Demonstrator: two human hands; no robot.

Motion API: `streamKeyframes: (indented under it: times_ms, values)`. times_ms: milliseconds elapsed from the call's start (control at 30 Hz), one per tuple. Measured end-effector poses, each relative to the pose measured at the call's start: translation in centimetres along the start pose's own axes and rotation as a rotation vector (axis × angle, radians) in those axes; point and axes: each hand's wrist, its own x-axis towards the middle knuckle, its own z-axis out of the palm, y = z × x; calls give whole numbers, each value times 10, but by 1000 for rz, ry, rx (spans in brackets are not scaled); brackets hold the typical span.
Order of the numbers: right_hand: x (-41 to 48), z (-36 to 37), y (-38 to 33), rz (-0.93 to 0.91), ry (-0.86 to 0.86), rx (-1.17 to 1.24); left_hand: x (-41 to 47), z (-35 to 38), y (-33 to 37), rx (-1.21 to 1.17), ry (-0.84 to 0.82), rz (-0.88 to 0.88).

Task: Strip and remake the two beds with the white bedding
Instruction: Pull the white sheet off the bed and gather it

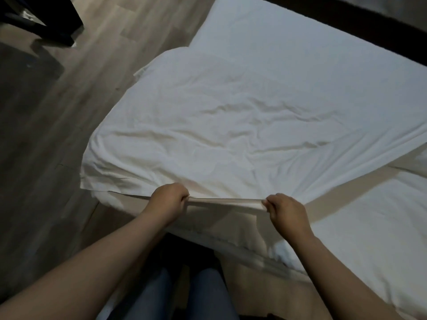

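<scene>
A wrinkled white sheet [231, 125] lies spread over the bed, its near edge pulled taut between my hands. My left hand [169, 199] grips that edge with curled fingers at the bed's foot. My right hand [286, 211] grips the same edge a short way to the right. Below the lifted edge the bare mattress [360, 215] shows, white on top with a beige side. The sheet's left corner [92, 183] hangs over the bed's edge toward the floor.
Wood-look flooring [69, 112] runs along the bed's left side. A dark piece of furniture [46, 21] stands at the top left. A dark headboard band [346, 21] crosses the top right. My legs [184, 296] in jeans stand against the bed's foot.
</scene>
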Motion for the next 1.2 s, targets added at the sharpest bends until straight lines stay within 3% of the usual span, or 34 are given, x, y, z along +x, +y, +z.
streamKeyframes:
  times_ms: [167,400,567,667,900,1200]
  values:
    - [-50,50,-17,154,-57,23,-14,42,-16,38,-116,21]
    - [-75,112,-19,257,-48,47,-14,106,-40,51,-93,113]
    - [-88,138,-34,275,-88,150,-25,107,-39,189,-254,169]
    - [-95,124,-51,292,-67,194,-38,90,-29,212,-349,111]
    - [-134,56,-65,422,50,325,-78,34,6,129,-228,148]
    - [-211,-5,-51,714,278,551,-113,-22,91,117,-133,375]
